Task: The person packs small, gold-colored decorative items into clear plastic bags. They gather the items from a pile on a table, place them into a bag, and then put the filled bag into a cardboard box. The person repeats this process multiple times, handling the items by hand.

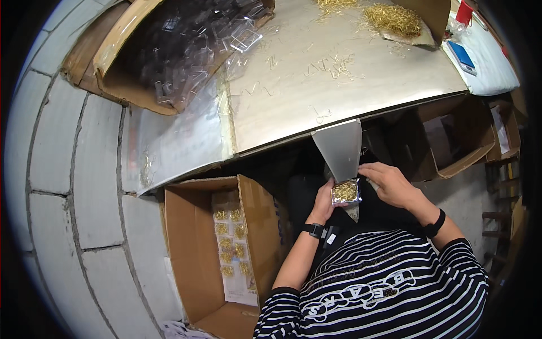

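Observation:
My left hand [323, 204] grips a small clear plastic box [354, 199] by its left side. The box is filled with thin gold-coloured metal pieces [343, 191]. Just above it, a grey sloping chute [340, 141] comes down from the table edge, its narrow lower end over the box. My right hand [388, 183] is to the right of the box, fingers curled and pressed together beside the chute's lower right edge. Something pale shows under those fingers, too small to name. Both hands are over my dark-clothed lap.
On the table [271, 107] lie loose gold pieces [339, 68] and a heap of them [392, 21]. An open carton [135, 62] spills clear plastic boxes [245, 37]. A blue device [462, 55] lies far right. Filled packs [226, 243] line a floor carton [195, 282].

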A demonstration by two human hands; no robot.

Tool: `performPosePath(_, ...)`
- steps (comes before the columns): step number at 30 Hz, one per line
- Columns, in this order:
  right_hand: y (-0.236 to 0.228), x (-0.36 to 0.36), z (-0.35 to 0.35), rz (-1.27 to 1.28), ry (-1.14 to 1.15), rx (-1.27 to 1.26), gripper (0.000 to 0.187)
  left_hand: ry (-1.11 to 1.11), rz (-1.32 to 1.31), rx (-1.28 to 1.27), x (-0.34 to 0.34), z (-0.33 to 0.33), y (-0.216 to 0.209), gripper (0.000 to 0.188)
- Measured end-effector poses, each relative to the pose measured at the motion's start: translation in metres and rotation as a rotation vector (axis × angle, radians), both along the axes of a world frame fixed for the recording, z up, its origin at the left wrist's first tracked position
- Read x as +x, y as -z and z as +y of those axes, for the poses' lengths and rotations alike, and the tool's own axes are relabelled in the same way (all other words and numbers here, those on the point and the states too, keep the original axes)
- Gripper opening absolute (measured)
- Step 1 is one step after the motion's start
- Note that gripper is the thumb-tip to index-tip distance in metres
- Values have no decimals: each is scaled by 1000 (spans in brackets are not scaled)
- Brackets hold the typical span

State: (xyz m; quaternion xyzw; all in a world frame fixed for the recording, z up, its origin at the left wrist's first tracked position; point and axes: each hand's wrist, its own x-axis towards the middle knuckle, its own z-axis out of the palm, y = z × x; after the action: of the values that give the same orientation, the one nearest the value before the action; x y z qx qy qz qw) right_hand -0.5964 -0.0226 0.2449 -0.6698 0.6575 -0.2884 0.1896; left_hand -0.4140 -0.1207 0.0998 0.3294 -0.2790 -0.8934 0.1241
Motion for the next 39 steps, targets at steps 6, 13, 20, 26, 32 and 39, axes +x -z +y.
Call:
performPosePath(6, 6, 1, 7, -103, -7, 56, 27, 77, 111, 31, 18, 3, -21, 48)
performPosePath(13, 7, 25, 3, 128, -212, 47, 60, -153, 114, -158, 23, 7, -86, 35)
performPosePath(20, -2, 41, -8, 212, -152, -10, 67, -391, 63, -201, 13, 13, -108, 31)
performPosePath(26, 3, 47, -11, 204, -348, -24, 62, -416, 19, -230, 14, 17, -91, 31)
performPosePath(32, -34, -17, -80, 106, 55, -363, 43, -322, -93, -210, 53, 16, -63, 34)
performPosePath(39, -3, -77, -156, 345, 146, -153, 46, -182, -173, -120, 36, 12, -26, 38)
